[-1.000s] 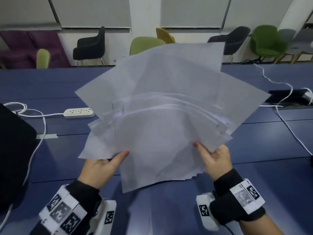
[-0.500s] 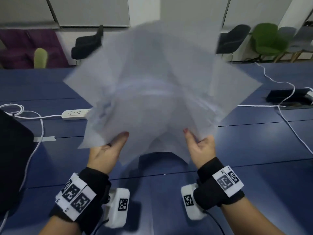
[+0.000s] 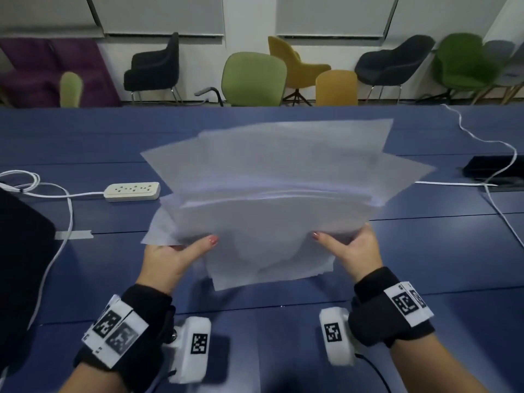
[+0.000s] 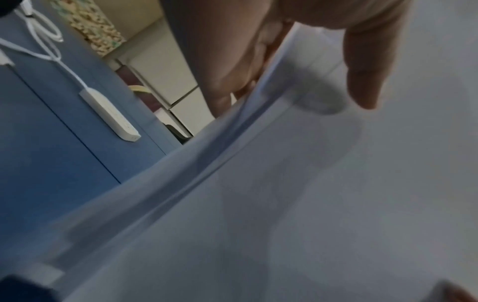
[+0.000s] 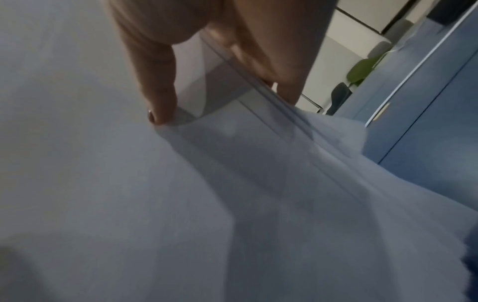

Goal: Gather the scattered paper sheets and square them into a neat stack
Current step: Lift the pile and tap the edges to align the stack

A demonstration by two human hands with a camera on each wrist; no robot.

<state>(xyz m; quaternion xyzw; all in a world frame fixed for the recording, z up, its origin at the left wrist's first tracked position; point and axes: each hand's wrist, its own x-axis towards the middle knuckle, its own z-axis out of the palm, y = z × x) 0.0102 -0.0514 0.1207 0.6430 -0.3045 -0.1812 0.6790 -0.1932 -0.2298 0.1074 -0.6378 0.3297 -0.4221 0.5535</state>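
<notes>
A fanned bundle of several white paper sheets (image 3: 272, 205) stands on its lower edge on the blue table (image 3: 425, 251), its top edges uneven. My left hand (image 3: 175, 256) grips the bundle's left side, thumb on the near face and fingers behind. My right hand (image 3: 354, 251) grips the right side the same way. In the left wrist view the thumb (image 4: 362, 67) lies on the sheets (image 4: 310, 204), with the fingers behind their edge. In the right wrist view the thumb (image 5: 157, 90) presses the sheets (image 5: 181, 204).
A white power strip (image 3: 131, 190) with its cable lies left of the paper. A black object (image 3: 19, 251) sits at the left edge. A black box (image 3: 493, 168) and white cables lie at the right. Chairs line the far side of the table.
The bundle was held high and tilted up; it has come down until its lower edge meets the table. Both hands moved down and apart, still gripping the sides.
</notes>
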